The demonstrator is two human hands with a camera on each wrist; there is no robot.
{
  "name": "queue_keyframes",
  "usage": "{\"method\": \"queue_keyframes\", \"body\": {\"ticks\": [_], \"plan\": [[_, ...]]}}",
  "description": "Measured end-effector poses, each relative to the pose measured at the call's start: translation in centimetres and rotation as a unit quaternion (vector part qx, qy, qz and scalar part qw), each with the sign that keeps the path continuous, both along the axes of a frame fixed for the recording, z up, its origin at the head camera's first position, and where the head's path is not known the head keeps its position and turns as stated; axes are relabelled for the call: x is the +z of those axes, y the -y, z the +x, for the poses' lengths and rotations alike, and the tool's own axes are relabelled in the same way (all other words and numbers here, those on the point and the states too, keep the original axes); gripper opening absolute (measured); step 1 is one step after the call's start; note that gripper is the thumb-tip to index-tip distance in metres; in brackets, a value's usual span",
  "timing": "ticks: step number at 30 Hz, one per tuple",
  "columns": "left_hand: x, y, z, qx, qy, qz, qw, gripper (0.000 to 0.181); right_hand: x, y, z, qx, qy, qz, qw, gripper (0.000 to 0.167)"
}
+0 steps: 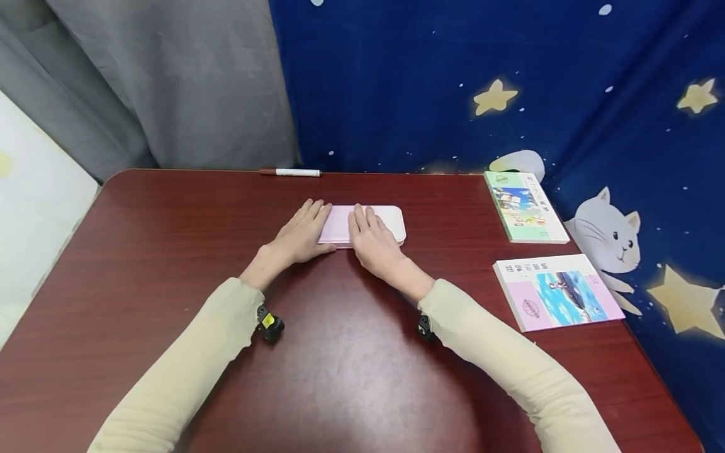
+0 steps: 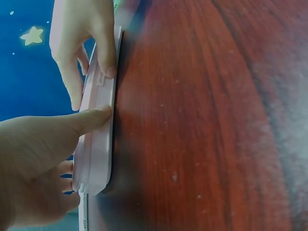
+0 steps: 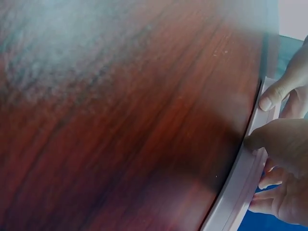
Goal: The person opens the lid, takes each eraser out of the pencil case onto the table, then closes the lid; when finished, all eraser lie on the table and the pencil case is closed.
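Dark red table (image 1: 170, 239) held a pink book (image 1: 557, 296) and a green book (image 1: 527, 207) at right, titles too small to read. A pink-and-white case (image 1: 338, 221) lay centrally; the left hand (image 1: 299, 231) gripped its left end, the right hand (image 1: 376, 245) its middle, fingers barely bent, thumbs against its near side. Beyond lay a marker (image 1: 297, 172).

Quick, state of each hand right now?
Left hand: holding the pink-and-white case at its left end.
Right hand: holding the same case near its middle.
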State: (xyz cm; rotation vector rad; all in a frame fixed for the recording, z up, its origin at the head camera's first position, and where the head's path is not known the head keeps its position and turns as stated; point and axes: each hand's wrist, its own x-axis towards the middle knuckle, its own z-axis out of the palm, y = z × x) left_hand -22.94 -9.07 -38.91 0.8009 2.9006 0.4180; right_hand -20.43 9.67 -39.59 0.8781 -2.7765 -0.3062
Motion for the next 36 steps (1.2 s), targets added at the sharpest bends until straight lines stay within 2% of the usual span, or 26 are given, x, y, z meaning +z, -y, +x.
{"method": "queue_keyframes", "body": {"ticks": [5, 14, 20, 26, 31, 33, 36], "plan": [[0.2, -0.1, -0.1, 0.002, 0.008, -0.001, 1.0, 0.088, 0.2, 0.0, -0.3, 0.005, -0.007, -0.014, 0.9999, 0.056], [-0.2, 0.3, -0.5, -0.004, -0.006, 0.007, 0.9999, 0.089, 0.8, 0.2, -1.0, 0.007, 0.026, -0.037, 0.9989, 0.059], [-0.1, 0.2, -0.6, 0.004, -0.007, 0.011, 0.9999, 0.088, 0.8, 0.6, -1.1, 0.015, -0.026, 0.005, 0.9995, 0.048], [-0.1, 0.0, -0.7, 0.009, -0.002, 0.013, 0.9999, 0.088, 0.9, 1.5, -0.7, 0.009, -0.072, 0.082, 0.994, 0.049], [-0.1, -0.1, -0.7, 0.013, -0.003, 0.015, 0.9998, 0.089, 0.9, 2.0, -0.3, 0.006, -0.075, 0.139, 0.9873, 0.055], [-0.1, 0.0, -0.6, 0.013, -0.002, 0.017, 0.9998, 0.09, 1.0, 2.0, -0.3, 0.006, -0.075, 0.147, 0.9864, 0.057], [-0.2, 0.1, -0.6, 0.01, -0.005, 0.023, 0.9997, 0.091, 1.0, 1.8, -0.3, 0.016, -0.086, 0.129, 0.9878, 0.056]]}}
